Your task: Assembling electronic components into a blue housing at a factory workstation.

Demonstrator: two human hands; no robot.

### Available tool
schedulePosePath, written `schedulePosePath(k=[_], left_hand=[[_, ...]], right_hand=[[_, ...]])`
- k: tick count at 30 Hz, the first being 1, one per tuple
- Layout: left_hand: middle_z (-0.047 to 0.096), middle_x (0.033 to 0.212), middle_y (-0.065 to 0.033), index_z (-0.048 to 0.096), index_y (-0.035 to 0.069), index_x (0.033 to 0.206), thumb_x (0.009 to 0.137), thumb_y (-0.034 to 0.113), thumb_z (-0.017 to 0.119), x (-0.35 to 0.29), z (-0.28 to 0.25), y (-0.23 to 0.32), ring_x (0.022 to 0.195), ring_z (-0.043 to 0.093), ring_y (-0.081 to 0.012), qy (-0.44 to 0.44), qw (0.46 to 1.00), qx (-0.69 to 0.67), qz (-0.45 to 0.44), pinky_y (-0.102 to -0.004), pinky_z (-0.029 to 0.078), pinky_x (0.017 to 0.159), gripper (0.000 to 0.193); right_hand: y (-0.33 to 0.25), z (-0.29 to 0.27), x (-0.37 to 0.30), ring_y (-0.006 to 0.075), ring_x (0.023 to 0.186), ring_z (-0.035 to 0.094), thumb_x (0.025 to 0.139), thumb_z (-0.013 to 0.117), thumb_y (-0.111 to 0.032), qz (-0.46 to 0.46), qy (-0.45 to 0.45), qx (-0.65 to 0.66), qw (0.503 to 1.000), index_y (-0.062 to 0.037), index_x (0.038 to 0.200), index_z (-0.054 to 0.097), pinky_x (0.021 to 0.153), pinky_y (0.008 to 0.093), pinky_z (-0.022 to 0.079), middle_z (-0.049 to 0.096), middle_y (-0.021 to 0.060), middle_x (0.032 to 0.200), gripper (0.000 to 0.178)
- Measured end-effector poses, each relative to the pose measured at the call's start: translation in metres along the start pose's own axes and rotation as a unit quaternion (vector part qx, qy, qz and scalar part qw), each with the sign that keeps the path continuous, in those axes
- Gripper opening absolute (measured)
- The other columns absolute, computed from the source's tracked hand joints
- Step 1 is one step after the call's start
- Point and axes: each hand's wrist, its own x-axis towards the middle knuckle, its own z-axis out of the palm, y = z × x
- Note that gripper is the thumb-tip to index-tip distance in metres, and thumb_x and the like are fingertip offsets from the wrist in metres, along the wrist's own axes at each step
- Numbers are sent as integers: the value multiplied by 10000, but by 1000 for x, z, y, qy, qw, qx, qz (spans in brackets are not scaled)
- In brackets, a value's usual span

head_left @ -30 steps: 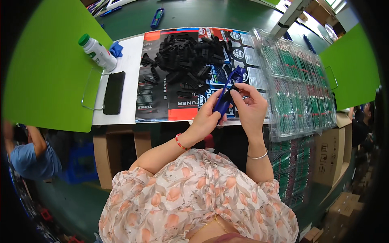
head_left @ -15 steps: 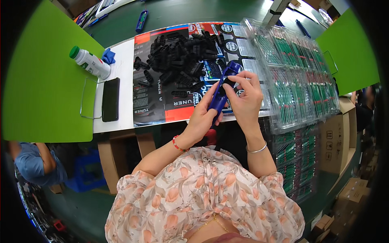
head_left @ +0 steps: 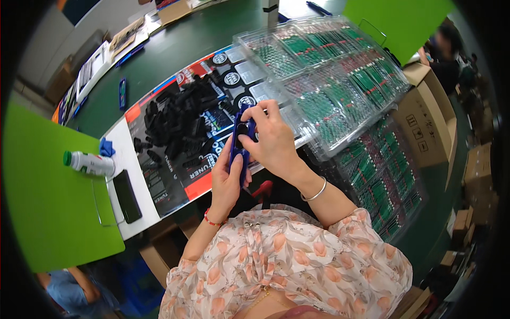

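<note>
The long blue plastic casing (head_left: 244, 166), gripped by the left hand (head_left: 227, 182), now points toward twelve o'clock rather than one; the right hand (head_left: 273, 142) bends thumb and fingertips onto a small black plastic piece (head_left: 243, 129) there, so fitting seems unfinished.

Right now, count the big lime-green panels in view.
2: the left panel, beside the white bottle; the right panel, at upper right, above the cardboard box in the picture.
</note>
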Motion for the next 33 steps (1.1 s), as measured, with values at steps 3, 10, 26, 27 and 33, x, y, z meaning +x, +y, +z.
schedulePosePath(k=[3,10,26,27,33], left_hand=[[645,934,-85,289,88,1495,1013,101,447,3,4,-1,577,543,-84,-10,999,-50,2,-205,431,474,507],[635,976,-150,275,86,1496,1007,97,454,11,5,8,580,556,-122,0,991,-136,-12,-224,437,470,521],[638,945,-126,339,63,1451,1034,240,429,15,10,5,607,562,-95,9,989,-143,-27,-217,448,481,462],[638,943,-126,343,56,1447,1037,258,422,16,11,6,608,562,-95,7,989,-149,-22,-217,447,480,463],[635,939,-131,342,49,1444,1042,264,412,16,12,4,608,559,-101,8,990,-138,-35,-220,447,483,462]], right_hand=[[4,-8,3,282,743,633,718,757,-103,-1,-10,9,1000,-106,1043,566,650,388,521,477,107,1077,377],[74,-104,64,281,814,671,815,684,-140,-34,120,-73,989,-48,1022,681,760,380,531,662,165,993,226],[243,-194,85,334,873,689,790,701,-203,199,43,-437,876,-145,914,726,739,446,551,708,141,917,139],[242,-194,84,336,858,690,796,694,-200,198,45,-444,873,-139,904,726,728,451,551,708,145,899,128],[250,-196,76,354,772,681,826,603,-183,94,143,-447,878,-139,851,729,648,459,537,690,168,824,136]])
